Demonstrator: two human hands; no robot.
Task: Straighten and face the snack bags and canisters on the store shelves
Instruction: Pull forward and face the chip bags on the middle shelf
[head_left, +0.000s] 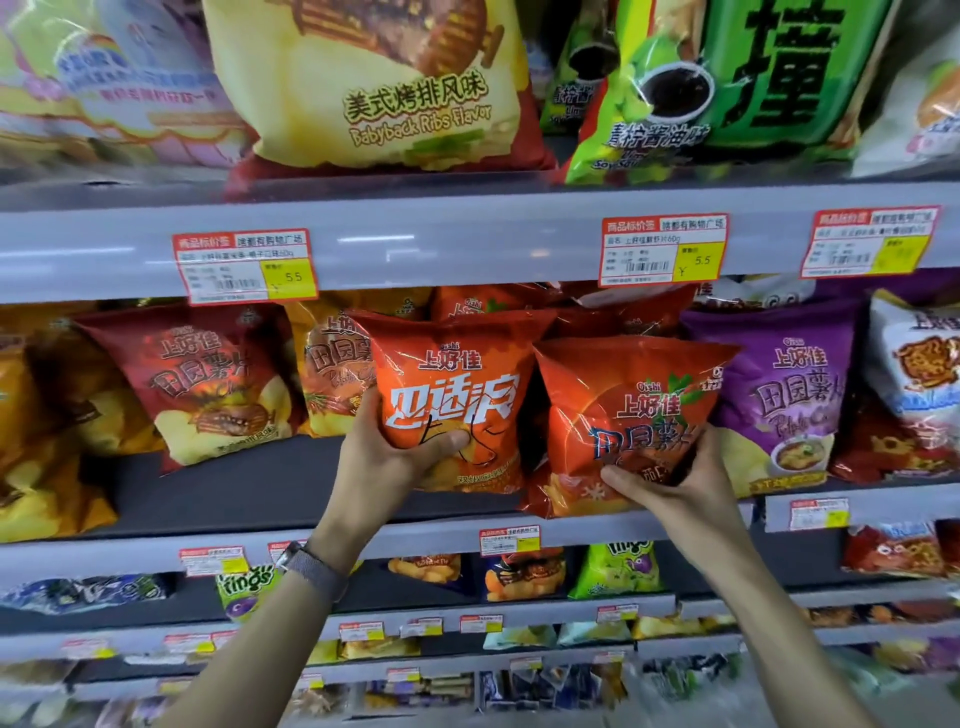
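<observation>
Grips with the left hand (400, 457) the lower left corner of an orange bag (452, 384), thumb laid across the front, fingers behind. Holds with the right hand (670, 478) the bottom of a red-orange bag (628, 410) just to the right, thumb pressed on the front, fingers curled round the right edge. Has both bags upright, fronts facing out, touching side by side near the front of the middle shelf (208, 488). Wears a grey-strapped watch (311, 566) on the left wrist. Further left on that shelf, a dark red bag (208, 384) tilted back; just right of the red-orange one, a purple bag (784, 395). Above, on the shelf lip, red and yellow price tags (244, 265). Higher still, a yellow bag (374, 83) and a green bag (727, 78).
</observation>
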